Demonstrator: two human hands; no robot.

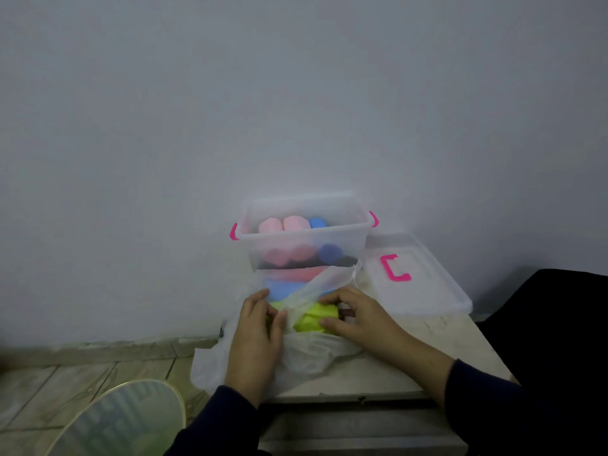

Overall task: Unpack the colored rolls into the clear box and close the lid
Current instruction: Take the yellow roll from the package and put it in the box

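**Yellow-green roll under the right hand, clear box straight ahead**

Head view, single entry.

- Item in hand: a bright yellow-green soft roll (pixel 316 319), lying inside a crumpled translucent white plastic bag (pixel 316 357) on a pale worn tabletop (pixel 427 337). Its long axis cannot be told; only a bunched face shows.
- Right hand (pixel 357 315): fingers curled over the top and near side of the roll, gripping it. This is the nearer hand to the roll; it is in contact.
- Left hand (pixel 260 327): just left of the roll, fingers bent and pinching a fold of the bag film, holding the opening apart.
- Remaining stock in the bag: a light blue roll (pixel 279 289) and a pink roll (pixel 297 274), both beyond the hands.
- Destination: a clear plastic storage box with pink side clips (pixel 302 232), lid off, standing directly beyond the bag, touching or nearly so. Pink and blue rolls already sit inside.
- Lid: a clear plastic lid with a pink handle (pixel 418 274), lying flat to the right of the box.
- Judgement: the coming move runs up and straight away from the person, over the near wall of the box.
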